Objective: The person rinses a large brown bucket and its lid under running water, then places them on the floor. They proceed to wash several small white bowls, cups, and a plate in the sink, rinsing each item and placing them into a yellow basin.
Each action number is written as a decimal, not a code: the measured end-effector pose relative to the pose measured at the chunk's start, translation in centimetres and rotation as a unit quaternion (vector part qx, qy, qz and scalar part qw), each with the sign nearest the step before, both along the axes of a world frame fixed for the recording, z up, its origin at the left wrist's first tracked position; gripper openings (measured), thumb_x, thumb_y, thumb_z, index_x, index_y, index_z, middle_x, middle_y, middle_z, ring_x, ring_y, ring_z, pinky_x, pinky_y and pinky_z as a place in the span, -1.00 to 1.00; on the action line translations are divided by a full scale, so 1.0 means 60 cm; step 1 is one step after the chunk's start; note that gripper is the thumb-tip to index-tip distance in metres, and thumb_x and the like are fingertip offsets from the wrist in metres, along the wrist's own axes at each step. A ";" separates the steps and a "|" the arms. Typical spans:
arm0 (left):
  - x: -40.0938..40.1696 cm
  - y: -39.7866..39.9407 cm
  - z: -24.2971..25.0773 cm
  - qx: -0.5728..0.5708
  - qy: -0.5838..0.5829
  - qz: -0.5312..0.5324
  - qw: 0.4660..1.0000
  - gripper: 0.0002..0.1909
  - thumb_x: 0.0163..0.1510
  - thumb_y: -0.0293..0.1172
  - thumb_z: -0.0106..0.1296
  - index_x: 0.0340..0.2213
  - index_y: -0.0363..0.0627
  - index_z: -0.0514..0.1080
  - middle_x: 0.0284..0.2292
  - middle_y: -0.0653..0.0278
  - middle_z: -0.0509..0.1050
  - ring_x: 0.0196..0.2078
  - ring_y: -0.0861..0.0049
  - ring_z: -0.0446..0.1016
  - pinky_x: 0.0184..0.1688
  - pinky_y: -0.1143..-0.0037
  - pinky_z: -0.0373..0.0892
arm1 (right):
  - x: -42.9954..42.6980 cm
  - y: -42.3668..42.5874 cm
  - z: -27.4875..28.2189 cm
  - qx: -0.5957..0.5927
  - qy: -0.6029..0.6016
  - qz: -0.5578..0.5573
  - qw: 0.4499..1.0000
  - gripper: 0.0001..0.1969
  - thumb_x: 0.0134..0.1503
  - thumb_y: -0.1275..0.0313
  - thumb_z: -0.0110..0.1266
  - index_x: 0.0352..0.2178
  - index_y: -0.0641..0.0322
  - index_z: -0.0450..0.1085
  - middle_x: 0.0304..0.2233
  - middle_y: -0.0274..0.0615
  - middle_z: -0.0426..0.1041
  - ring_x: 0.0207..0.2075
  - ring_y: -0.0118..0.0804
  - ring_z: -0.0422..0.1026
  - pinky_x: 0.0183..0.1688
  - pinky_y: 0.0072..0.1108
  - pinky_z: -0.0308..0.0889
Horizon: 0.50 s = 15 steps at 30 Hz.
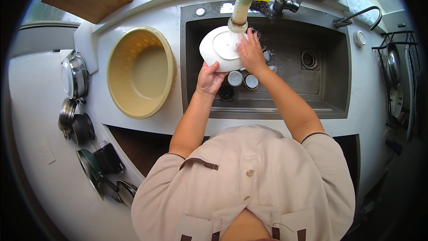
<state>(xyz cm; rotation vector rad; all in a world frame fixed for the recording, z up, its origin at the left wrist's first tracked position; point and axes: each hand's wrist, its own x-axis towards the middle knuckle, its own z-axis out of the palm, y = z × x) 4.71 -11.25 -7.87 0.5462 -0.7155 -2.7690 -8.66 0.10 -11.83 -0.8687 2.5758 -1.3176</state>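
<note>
My left hand (211, 77) grips a white ceramic plate (211, 47) by its near edge, thumb on top. The plate is tilted over the sink (291, 90), its underside and foot ring facing up. Water runs onto it from the spout extension (239, 13) of the faucet. My right hand (252, 55) lies across the plate's right side with extended fingers, in the running water. Beneath the hands, a white-topped round item (235, 78), a similar one with a brown rim (251, 81) and a dark cup (226, 92) sit on the sink floor.
A large beige plastic basin (147, 73) stands left of the sink. Pots (74, 77) and pans (89, 170) line the left wall. The drain (309, 59) is at the sink's right; a smaller tap (357, 18) and a black dish rack (396, 73) stand beyond.
</note>
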 end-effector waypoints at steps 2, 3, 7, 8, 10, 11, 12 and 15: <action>-0.017 -0.002 -0.005 0.011 -0.017 0.012 1.000 -0.48 0.13 -0.48 -0.19 0.12 -0.15 0.00 0.09 0.10 0.17 0.12 0.17 0.19 0.12 0.13 0.17 | 0.036 -0.009 0.033 0.116 0.067 0.097 0.986 -0.54 0.16 0.20 -0.22 0.04 0.17 0.22 0.18 0.07 0.02 0.18 0.23 -0.03 0.18 -0.13 -0.10; -0.025 0.001 -0.009 0.026 -0.036 0.021 0.999 -0.51 0.17 -0.43 -0.22 0.12 -0.16 0.01 0.09 0.11 0.18 0.11 0.19 0.20 0.12 0.15 0.17 | 0.060 -0.010 0.047 0.085 0.069 0.087 0.990 -0.56 0.15 0.22 -0.22 0.02 0.16 0.25 0.15 0.02 0.08 0.16 0.21 0.01 0.17 -0.13 -0.09; -0.023 -0.003 -0.035 0.095 -0.027 -0.008 0.995 -0.54 0.27 -0.18 -0.48 0.11 -0.16 0.03 0.09 0.11 0.16 0.13 0.25 0.18 0.17 0.35 0.13 | 0.092 -0.032 0.079 0.035 0.123 0.131 0.983 -0.60 0.12 0.22 -0.19 -0.06 0.12 0.33 0.11 -0.07 0.16 0.13 0.10 0.10 0.15 -0.17 -0.03; -0.020 -0.007 -0.036 0.050 -0.033 -0.013 0.998 -0.47 0.26 -0.07 -0.56 0.10 -0.19 0.04 0.10 0.11 0.16 0.12 0.26 0.19 0.18 0.38 0.12 | 0.086 -0.040 0.077 0.015 0.118 0.168 0.979 -0.60 0.11 0.21 -0.18 -0.05 0.07 0.33 0.09 -0.10 0.20 0.12 0.04 0.14 0.13 -0.18 0.00; -0.017 -0.001 -0.001 0.016 -0.054 -0.057 0.997 -0.48 0.25 -0.07 -0.50 0.12 -0.12 0.01 0.10 0.13 0.16 0.12 0.27 0.20 0.13 0.26 0.20 | 0.057 -0.054 0.075 0.035 0.108 0.172 0.979 -0.60 0.10 0.19 -0.16 -0.04 0.00 0.32 0.08 -0.12 0.23 0.10 -0.02 0.17 0.11 -0.21 0.02; -0.017 0.009 0.024 0.000 -0.076 -0.078 0.994 -0.49 0.25 -0.08 -0.46 0.13 -0.08 -0.01 0.10 0.14 0.16 0.11 0.26 0.22 0.10 0.21 0.23 | 0.037 -0.060 0.075 0.052 0.100 0.181 0.977 -0.60 0.10 0.18 -0.15 -0.02 -0.06 0.32 0.06 -0.14 0.26 0.08 -0.08 0.21 0.09 -0.25 0.05; -0.007 0.012 0.023 -0.001 -0.078 -0.076 0.994 -0.49 0.25 -0.08 -0.46 0.13 -0.08 -0.01 0.10 0.14 0.16 0.11 0.26 0.22 0.10 0.21 0.23 | 0.020 -0.071 0.083 0.074 0.131 0.155 0.976 -0.62 0.09 0.15 -0.14 -0.06 -0.10 0.35 0.03 -0.18 0.29 0.03 -0.15 0.28 0.07 -0.29 0.06; -0.005 0.010 0.019 -0.008 -0.046 -0.061 0.997 -0.51 0.24 -0.13 -0.36 0.14 -0.02 -0.03 0.08 0.15 0.19 0.09 0.24 0.25 0.04 0.16 0.28 | -0.040 -0.079 0.102 0.151 -0.050 0.054 0.986 -0.62 0.11 0.07 -0.18 -0.14 -0.06 0.40 -0.01 -0.13 0.34 0.04 -0.13 0.27 0.08 -0.29 0.04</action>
